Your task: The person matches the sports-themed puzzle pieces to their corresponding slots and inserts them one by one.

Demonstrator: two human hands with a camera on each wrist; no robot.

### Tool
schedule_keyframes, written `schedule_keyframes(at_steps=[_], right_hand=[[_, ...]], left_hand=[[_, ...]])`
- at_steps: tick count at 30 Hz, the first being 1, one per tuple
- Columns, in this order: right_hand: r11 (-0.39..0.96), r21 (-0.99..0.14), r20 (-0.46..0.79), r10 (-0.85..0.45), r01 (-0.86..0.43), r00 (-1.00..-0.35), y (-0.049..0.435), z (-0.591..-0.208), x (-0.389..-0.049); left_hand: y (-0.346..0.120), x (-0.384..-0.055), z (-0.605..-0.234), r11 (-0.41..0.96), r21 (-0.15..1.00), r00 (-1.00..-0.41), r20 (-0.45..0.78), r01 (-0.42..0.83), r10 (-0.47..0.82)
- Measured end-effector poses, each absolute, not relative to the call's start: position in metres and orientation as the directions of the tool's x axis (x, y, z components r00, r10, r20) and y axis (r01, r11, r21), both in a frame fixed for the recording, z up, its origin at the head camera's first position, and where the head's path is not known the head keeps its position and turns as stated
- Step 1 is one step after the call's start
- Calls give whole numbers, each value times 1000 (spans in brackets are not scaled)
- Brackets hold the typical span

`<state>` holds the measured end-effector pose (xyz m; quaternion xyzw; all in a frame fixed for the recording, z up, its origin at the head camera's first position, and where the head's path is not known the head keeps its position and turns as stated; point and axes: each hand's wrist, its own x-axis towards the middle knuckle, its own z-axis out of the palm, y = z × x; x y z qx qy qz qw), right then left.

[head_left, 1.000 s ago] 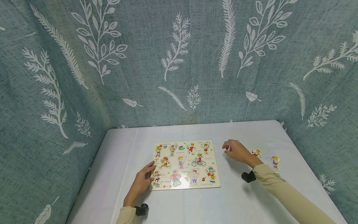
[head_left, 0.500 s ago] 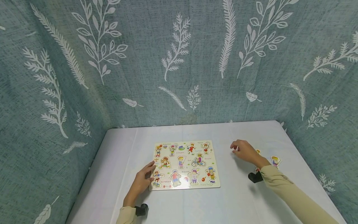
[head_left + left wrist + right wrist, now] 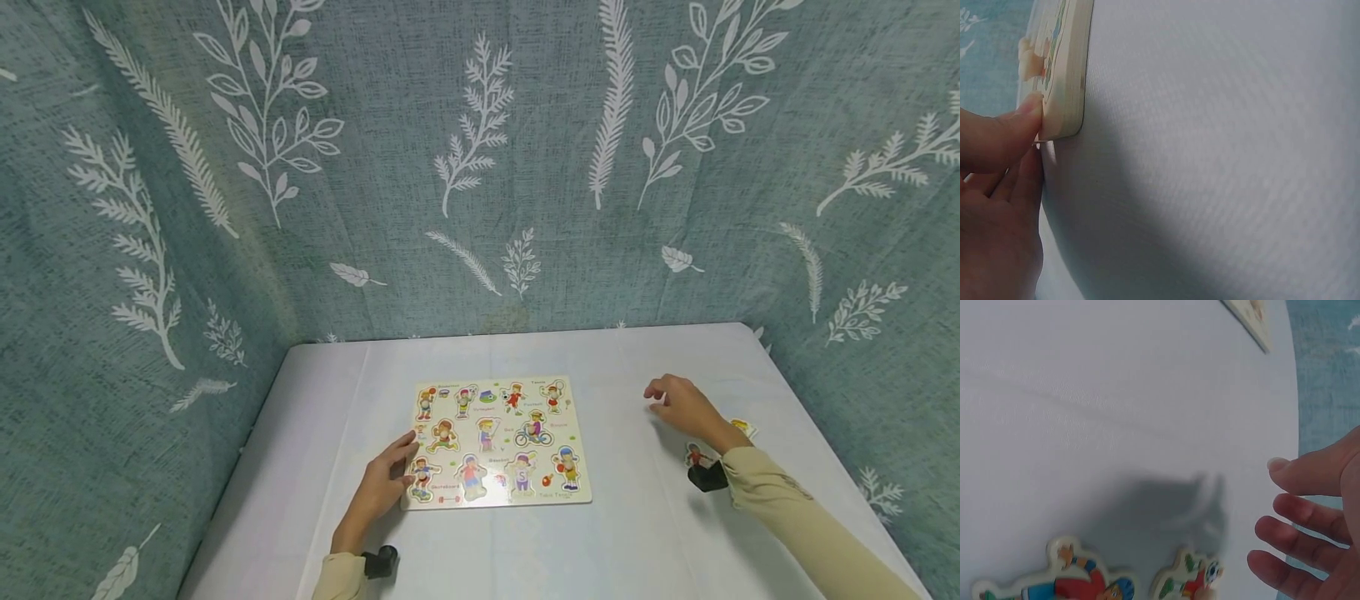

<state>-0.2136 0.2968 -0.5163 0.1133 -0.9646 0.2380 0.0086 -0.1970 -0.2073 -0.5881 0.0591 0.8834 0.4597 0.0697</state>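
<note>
A wooden peg puzzle board (image 3: 461, 467) printed with sports figures lies on the table in the head view. My left hand (image 3: 381, 479) rests at its left edge, fingers fairly straight; in the left wrist view the thumb (image 3: 1019, 128) touches the board's corner near a wooden knob (image 3: 1032, 64). To the right, my right hand (image 3: 686, 408) hovers over the table with relaxed, slightly bent fingers and holds nothing. Near it in the right wrist view lie a puzzle piece in a red shirt (image 3: 1079, 587) and a footballer piece (image 3: 1191, 581).
A yellow-capped puzzle piece (image 3: 742, 427) shows partly behind the right wrist. White cloth covers the table (image 3: 615, 533). A leaf-patterned curtain (image 3: 375, 208) stands behind and along both sides. Each wrist wears a black camera mount.
My right hand has moved steadily right, away from the board and over the loose pieces, covering the footballer piece in the head view. The left hand and board have stayed put.
</note>
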Motion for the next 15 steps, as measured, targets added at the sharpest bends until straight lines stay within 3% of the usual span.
schedule_keyframes(at_steps=[8, 15], right_hand=[[894, -432, -7, -139, -123, -990, 313, -519, -209], [906, -412, 11, -105, -100, -994, 328, -526, -202]], left_hand=[[-208, -196, -588, 570, 821, -984, -70, 37, 166], [-207, -197, -589, 577, 816, -985, -73, 32, 158]])
